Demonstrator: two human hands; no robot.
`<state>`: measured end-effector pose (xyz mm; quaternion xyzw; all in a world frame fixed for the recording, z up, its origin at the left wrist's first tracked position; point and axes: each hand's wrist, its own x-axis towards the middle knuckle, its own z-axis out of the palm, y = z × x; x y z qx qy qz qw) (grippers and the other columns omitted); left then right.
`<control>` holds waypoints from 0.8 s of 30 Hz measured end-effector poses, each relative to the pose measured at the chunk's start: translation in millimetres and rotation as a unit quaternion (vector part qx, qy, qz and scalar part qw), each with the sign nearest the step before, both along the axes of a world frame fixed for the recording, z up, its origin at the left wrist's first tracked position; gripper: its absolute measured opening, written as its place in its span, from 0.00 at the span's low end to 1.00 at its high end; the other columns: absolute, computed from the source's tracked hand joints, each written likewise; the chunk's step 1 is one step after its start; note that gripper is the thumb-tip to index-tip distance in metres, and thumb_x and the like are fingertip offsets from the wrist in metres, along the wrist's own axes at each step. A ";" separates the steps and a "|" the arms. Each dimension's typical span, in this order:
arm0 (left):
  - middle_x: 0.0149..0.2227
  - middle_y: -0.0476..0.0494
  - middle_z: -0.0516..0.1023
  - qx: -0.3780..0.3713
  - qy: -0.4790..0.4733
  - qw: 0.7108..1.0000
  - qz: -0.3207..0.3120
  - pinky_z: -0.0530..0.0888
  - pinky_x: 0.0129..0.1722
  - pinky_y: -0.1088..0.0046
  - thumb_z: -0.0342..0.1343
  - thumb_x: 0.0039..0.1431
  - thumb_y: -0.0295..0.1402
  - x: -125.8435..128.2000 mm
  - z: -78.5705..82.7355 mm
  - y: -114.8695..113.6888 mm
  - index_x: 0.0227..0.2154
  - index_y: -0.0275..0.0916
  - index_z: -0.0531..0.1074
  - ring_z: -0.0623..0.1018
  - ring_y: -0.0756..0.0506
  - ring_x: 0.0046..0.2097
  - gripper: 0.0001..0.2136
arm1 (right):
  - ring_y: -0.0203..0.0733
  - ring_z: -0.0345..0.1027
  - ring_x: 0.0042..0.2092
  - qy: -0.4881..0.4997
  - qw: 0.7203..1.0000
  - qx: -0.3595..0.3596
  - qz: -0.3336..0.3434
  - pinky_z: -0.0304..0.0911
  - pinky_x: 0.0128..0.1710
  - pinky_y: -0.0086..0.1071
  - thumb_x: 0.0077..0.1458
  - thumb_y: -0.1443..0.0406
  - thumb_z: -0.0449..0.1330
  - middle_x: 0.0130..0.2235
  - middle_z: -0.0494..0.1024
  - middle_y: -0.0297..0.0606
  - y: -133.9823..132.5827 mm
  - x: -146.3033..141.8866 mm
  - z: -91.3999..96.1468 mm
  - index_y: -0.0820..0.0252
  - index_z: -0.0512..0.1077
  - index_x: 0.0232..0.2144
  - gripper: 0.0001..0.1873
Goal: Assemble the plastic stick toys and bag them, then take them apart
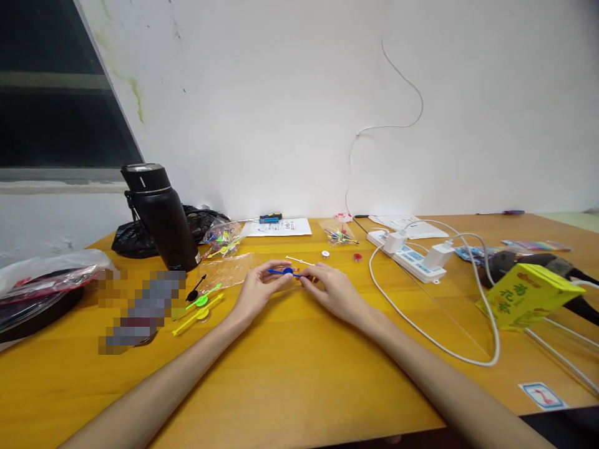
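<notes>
Between my two hands, just above the table (281, 368), is a blue arrow-shaped spinner (287, 272) with a round hub. My left hand (262, 290) pinches it near the hub, its fingers curled round the left part. The fingertips of my right hand (330, 288) are closed on its right end. Behind them lies a white arrow (299, 260). A white disc (325, 254) and a red disc (358, 257) rest farther right. Left of my left hand are a black spinner (193, 293), a green spinner (201, 300) and a yellow spinner (202, 312).
A black thermos (163, 218) stands at the left, before a black plastic bag (133, 239). Small bags of coloured arrows (223, 238) and a screwdriver (270, 218) lie by the wall. At the right are a power strip (416, 262), a looping white cable (495, 349) and a yellow box (526, 298).
</notes>
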<state>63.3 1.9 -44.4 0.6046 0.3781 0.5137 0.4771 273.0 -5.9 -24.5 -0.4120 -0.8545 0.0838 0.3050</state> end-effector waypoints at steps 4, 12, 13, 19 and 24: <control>0.47 0.39 0.82 -0.022 -0.057 0.998 0.000 0.73 0.56 0.61 0.68 0.53 0.40 0.2 -1.5 1.2 0.50 0.39 0.74 0.80 0.41 0.50 0.23 | 0.41 0.72 0.41 -0.019 1.000 -0.012 0.022 0.63 0.41 0.32 0.69 0.61 0.51 0.40 0.80 0.39 -3.0 -1.4 2.8 0.56 0.75 0.42 0.13; 0.53 0.40 0.77 -0.050 -0.114 0.992 -0.019 0.78 0.52 0.62 0.66 0.55 0.40 3.7 3.0 -3.7 0.46 0.39 0.75 0.81 0.41 0.49 0.18 | 0.40 0.71 0.40 -0.064 0.993 -0.032 0.092 0.61 0.40 0.31 0.69 0.63 0.51 0.40 0.80 0.38 -8.7 -4.1 4.5 0.57 0.74 0.41 0.12; 0.53 0.40 0.77 -0.054 -0.117 0.992 -0.017 0.78 0.51 0.62 0.66 0.55 0.40 3.4 3.3 -3.4 0.46 0.39 0.75 0.81 0.41 0.48 0.18 | 0.40 0.71 0.40 -0.065 0.993 -0.033 0.093 0.61 0.40 0.31 0.69 0.62 0.51 0.40 0.80 0.38 -8.4 -3.7 4.6 0.57 0.74 0.41 0.12; 0.53 0.40 0.77 -0.051 -0.103 0.993 0.017 0.78 0.52 0.62 0.67 0.53 0.41 -1.1 5.3 -0.8 0.46 0.38 0.75 0.83 0.42 0.45 0.20 | 0.39 0.70 0.36 -0.060 0.995 -0.037 0.073 0.59 0.37 0.29 0.69 0.60 0.51 0.36 0.78 0.37 -4.2 -0.2 3.9 0.57 0.73 0.37 0.14; 0.49 0.40 0.80 -0.052 -0.082 0.995 0.024 0.77 0.52 0.62 0.67 0.53 0.43 -3.9 6.3 0.6 0.48 0.38 0.74 0.83 0.42 0.45 0.22 | 0.38 0.67 0.32 -0.059 0.996 -0.037 0.051 0.56 0.34 0.29 0.69 0.58 0.51 0.31 0.76 0.36 1.6 1.8 -2.1 0.58 0.72 0.30 0.17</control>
